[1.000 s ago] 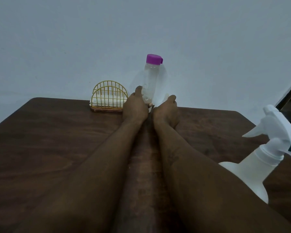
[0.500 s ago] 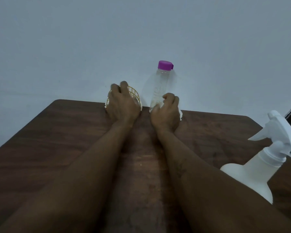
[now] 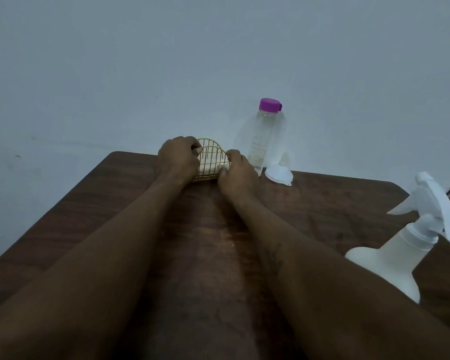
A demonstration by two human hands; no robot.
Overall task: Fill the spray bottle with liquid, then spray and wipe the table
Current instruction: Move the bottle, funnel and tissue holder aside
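A yellow wire napkin holder (image 3: 211,158) with white napkins stands at the table's far edge. My left hand (image 3: 178,159) grips its left side with curled fingers. My right hand (image 3: 235,172) is at its right side, fingers curled on the wire rim and the napkins. To the right stands a clear bottle with a purple cap (image 3: 264,133), and a white funnel (image 3: 279,172) lies beside it. The white spray bottle (image 3: 403,253) with its trigger head on stands at the near right, apart from both hands.
The dark wooden table (image 3: 89,203) is pushed against a pale wall (image 3: 140,74). Its left and right far corners are rounded. A dark object shows at the right edge of the frame behind the spray bottle.
My right hand let go of the funnel beside the clear bottle and moved left to the napkin holder. My left hand shifted onto the holder's left side. The view tilted upward and left.
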